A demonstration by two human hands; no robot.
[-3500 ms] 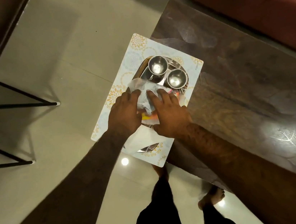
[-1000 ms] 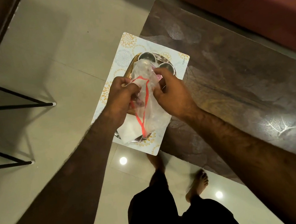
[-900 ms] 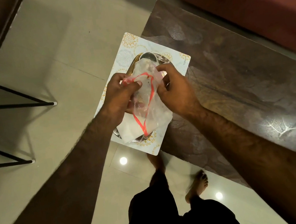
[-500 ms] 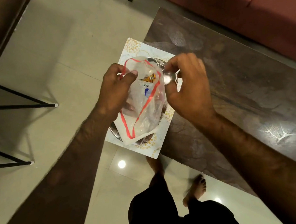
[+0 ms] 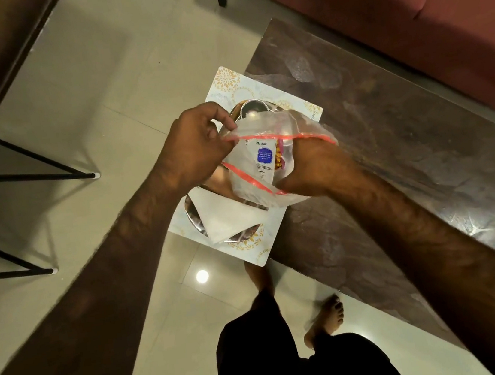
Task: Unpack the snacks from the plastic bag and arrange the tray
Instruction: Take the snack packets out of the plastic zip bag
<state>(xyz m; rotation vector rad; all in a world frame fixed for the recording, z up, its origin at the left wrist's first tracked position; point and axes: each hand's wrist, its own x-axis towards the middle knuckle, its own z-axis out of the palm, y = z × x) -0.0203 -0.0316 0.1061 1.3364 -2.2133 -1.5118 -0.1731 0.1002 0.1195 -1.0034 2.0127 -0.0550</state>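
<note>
A clear plastic bag (image 5: 266, 128) with a red rim is held open above the steel tray (image 5: 195, 216). My left hand (image 5: 195, 145) pinches the bag's left rim. My right hand (image 5: 313, 167) reaches into the bag's mouth, its fingers hidden inside. A snack packet (image 5: 264, 158) with a white back and a blue label shows through the plastic, against my right hand. A white napkin (image 5: 228, 216) lies folded on the tray's near part. One steel cup (image 5: 253, 109) peeks out at the tray's far end. The tray rests on a patterned placemat (image 5: 225, 78).
The placemat hangs over the near corner of a dark wooden table (image 5: 407, 141). A red sofa (image 5: 404, 3) runs behind the table. Black metal furniture legs (image 5: 33, 171) stand on the tiled floor at the left. My bare feet (image 5: 326, 318) are below the table edge.
The bag was lifted off the tray and its mouth pulled open. My right hand went from pinching the rim to reaching inside, and the packet's label now shows.
</note>
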